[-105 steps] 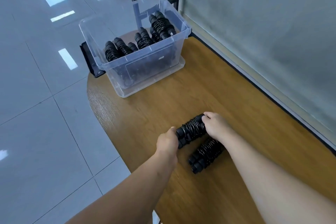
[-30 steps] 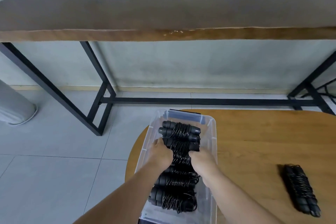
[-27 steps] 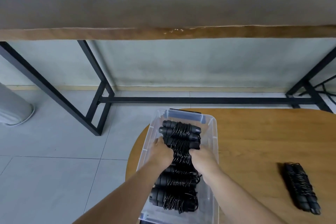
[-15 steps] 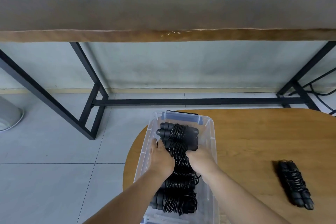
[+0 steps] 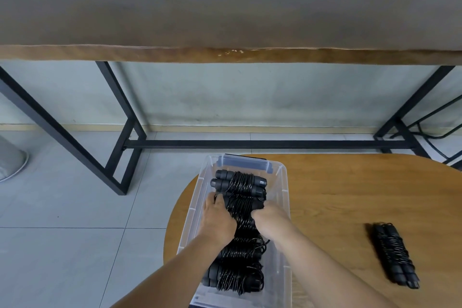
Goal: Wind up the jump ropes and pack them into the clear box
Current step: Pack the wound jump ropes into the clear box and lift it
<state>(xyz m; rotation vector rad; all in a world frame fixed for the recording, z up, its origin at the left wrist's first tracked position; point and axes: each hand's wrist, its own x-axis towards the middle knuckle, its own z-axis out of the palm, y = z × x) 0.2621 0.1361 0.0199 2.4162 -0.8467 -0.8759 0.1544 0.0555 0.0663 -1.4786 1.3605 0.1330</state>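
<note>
Left grip (image 5: 217, 220): grasps one end of a wound jump rope (image 5: 243, 204) inside the clear box (image 5: 282, 182).
Right grip (image 5: 271, 220): apparently grasps its other end.
Bench (image 5: 337, 195): carries another wound rope (image 5: 392, 255), well apart.

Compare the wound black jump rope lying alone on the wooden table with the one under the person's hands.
The lone wound black jump rope lies untouched on the round wooden table; the handled bundle sits inside the clear plastic box, among others. Both are black, rope wound round handles.

wound jump rope bundles in the box (image 5: 240, 210): black
clear plastic box (image 5: 283, 197): see-through, blue latch
loose wound rope bundle (image 5: 393, 255): black
oval wooden table (image 5: 337, 195): orange-brown grain
floor tiles (image 5: 62, 245): pale grey
</note>
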